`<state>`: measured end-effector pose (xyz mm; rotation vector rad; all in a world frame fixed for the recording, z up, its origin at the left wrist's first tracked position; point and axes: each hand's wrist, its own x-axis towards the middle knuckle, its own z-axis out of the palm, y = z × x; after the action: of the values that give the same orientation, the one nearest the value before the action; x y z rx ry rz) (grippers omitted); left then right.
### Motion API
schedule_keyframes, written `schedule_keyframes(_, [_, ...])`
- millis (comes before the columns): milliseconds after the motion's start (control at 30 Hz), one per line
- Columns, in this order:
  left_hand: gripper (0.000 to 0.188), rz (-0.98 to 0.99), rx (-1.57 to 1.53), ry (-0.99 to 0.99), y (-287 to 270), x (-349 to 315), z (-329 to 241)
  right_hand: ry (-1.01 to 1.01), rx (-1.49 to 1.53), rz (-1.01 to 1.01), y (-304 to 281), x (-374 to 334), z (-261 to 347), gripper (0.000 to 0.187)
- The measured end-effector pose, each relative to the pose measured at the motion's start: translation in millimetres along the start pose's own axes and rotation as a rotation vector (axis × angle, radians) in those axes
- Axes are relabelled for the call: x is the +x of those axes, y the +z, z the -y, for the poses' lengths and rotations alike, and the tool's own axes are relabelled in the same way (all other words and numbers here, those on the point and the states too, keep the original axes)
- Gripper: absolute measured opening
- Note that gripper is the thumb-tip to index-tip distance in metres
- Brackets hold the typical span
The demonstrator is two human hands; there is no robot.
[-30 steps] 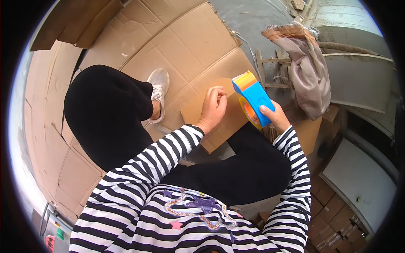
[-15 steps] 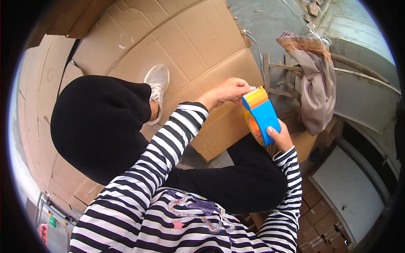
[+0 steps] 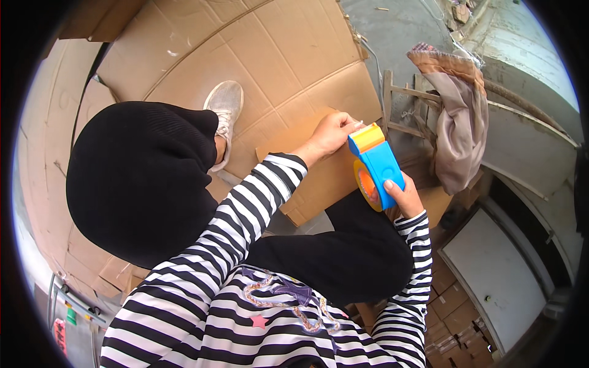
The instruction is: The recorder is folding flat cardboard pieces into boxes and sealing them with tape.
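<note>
A blue and orange tape dispenser (image 3: 381,168) is gripped from its lower right side by my right hand (image 3: 408,197), thumb lying on the blue body. A roll of tape (image 3: 367,184) with an orange core sits in it, on the side facing left. Fingers of my left hand (image 3: 333,131) are pinched together at the dispenser's orange front edge, on what looks like the whitish end of the tape. Under the left hand and dispenser, a cardboard piece (image 3: 313,193) leans by my bent black-clad leg (image 3: 331,264).
Large flattened cardboard (image 3: 264,55) spreads over the floor, with my shoe (image 3: 226,104) on it. To the right, a beige cloth (image 3: 460,135) hangs by a wooden stool frame (image 3: 408,110). A white panel (image 3: 500,270) and stacked cardboard boxes (image 3: 454,310) stand at the lower right.
The view has shifted slightly. The left hand stays at the dispenser's front edge, and the right hand keeps its hold. A cardboard edge now shows more plainly below the left hand.
</note>
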<state>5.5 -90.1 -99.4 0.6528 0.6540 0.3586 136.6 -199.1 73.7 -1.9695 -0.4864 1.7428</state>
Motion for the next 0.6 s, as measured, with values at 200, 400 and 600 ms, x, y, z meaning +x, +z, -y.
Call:
schedule_keyframes(200, [0.021,-0.153,-0.083,0.073,-3.0,3.6,21.1,0.052,0.006,0.004,-6.2,-2.7,-2.5,0.045])
schedule_keyframes(400, [0.020,-0.239,-0.145,-0.020,-9.8,2.8,19.7,0.077,-0.054,-0.005,-3.6,-8.9,0.5,0.045])
schedule_keyframes(600, [0.021,-0.284,-0.169,-0.032,-10.6,5.1,26.9,0.143,-0.069,0.015,1.7,-16.1,9.2,0.049])
